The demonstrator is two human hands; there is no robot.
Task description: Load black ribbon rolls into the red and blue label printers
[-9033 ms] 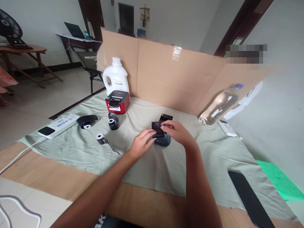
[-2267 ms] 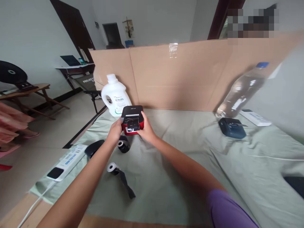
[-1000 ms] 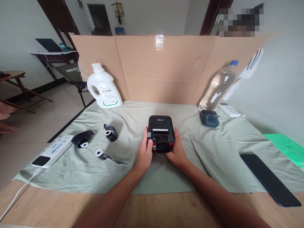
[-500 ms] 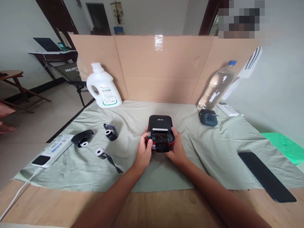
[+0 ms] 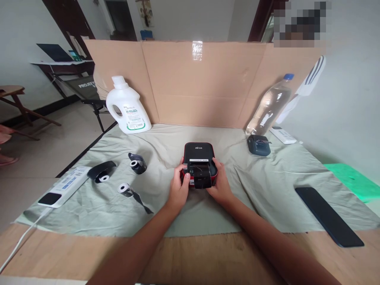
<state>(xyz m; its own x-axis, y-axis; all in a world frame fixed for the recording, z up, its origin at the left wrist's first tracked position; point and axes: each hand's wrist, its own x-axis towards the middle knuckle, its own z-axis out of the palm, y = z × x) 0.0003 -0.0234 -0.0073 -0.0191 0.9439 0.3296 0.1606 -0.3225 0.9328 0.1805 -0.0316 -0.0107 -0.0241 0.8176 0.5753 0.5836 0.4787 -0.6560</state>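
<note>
A black and red label printer (image 5: 199,152) lies on the green-grey cloth in the middle of the table, with a dark strip (image 5: 202,176) curling out of its near end. My left hand (image 5: 178,188) grips the printer's left side, thumb near the front corner. Round the right side wraps my right hand (image 5: 221,184), its fingertips partly hidden under the near edge. To the left lie a roll with a raised tail (image 5: 138,164), another roll with a loose strip (image 5: 125,190) and a third roll with a wide black strip (image 5: 101,172).
A white power strip (image 5: 63,188) is at the left, a white jug (image 5: 129,107) behind it. A cardboard panel (image 5: 196,87) closes off the back. At the right are a water bottle (image 5: 271,105), a small dark device (image 5: 259,145) and a phone (image 5: 329,217). A person is behind the panel.
The camera view has shifted slightly. Both hands keep the same hold on the printer, and nothing on the table has visibly moved.
</note>
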